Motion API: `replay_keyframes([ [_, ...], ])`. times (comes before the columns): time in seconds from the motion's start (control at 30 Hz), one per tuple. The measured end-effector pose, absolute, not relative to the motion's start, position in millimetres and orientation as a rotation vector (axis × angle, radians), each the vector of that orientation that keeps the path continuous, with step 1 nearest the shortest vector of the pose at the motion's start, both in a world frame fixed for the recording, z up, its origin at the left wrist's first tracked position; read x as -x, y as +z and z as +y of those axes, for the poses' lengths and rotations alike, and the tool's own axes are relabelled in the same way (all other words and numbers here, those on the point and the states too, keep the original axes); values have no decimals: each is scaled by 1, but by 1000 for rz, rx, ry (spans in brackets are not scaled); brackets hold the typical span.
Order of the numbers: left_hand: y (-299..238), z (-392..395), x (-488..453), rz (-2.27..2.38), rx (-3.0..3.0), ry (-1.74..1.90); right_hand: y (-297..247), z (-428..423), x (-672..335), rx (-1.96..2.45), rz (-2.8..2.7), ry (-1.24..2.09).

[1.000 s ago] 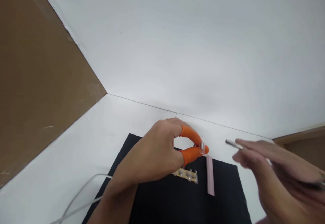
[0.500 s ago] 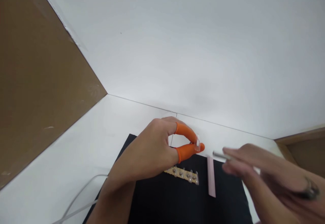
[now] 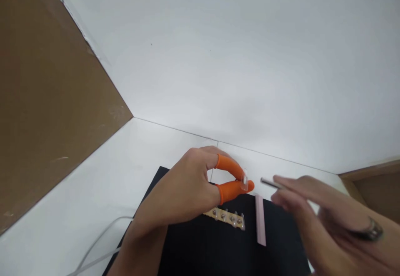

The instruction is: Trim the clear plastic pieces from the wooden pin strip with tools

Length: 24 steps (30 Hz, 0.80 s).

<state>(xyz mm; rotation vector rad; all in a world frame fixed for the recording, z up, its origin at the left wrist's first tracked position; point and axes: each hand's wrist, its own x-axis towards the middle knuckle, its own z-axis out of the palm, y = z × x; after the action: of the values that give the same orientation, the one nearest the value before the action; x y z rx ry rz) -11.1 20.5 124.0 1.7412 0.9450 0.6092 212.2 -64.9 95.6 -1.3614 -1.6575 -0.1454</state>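
Observation:
My left hand (image 3: 187, 188) wears orange finger cots on thumb and index finger. Pinched between those fingertips is a small clear piece (image 3: 244, 180) that looks like a false nail tip. My right hand (image 3: 308, 207), smeared by motion, grips a slim rod-like tool (image 3: 270, 183). Its thin grey end points left at the clear piece, with a gap between them. Just below my left thumb lies a yellowish strip (image 3: 231, 218) bearing several round metallic dots and clear pieces, its left part hidden by the hand. A pale pink bar (image 3: 260, 222) lies right of the strip.
A black mat (image 3: 200, 251) lies under both hands on a white surface (image 3: 103, 176). White cables (image 3: 104, 234) run along the left. Behind stands a white wall panel (image 3: 234, 59), with brown panels at left (image 3: 56, 101) and right (image 3: 378, 188).
The right hand's tool has shifted slightly left and up, and its tip is closer to the clear piece. My left hand keeps its pinch, nearly still.

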Motion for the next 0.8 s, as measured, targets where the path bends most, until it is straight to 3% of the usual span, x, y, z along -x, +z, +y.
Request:
replay_keyframes([
  [0.1,123,20,12,939,-1731,602,104,-69,-206,1296,-1825,-77],
  [0.37,123,20,11,968,-1753,610,91,-58,-205,1550,-1474,-272],
  [0.57,124,19,12,965,-1728,597,107,-66,-208,1250,-1927,-44],
  [0.8,122,19,13,947,-1732,599,98,-55,-205,1389,-1663,-181],
])
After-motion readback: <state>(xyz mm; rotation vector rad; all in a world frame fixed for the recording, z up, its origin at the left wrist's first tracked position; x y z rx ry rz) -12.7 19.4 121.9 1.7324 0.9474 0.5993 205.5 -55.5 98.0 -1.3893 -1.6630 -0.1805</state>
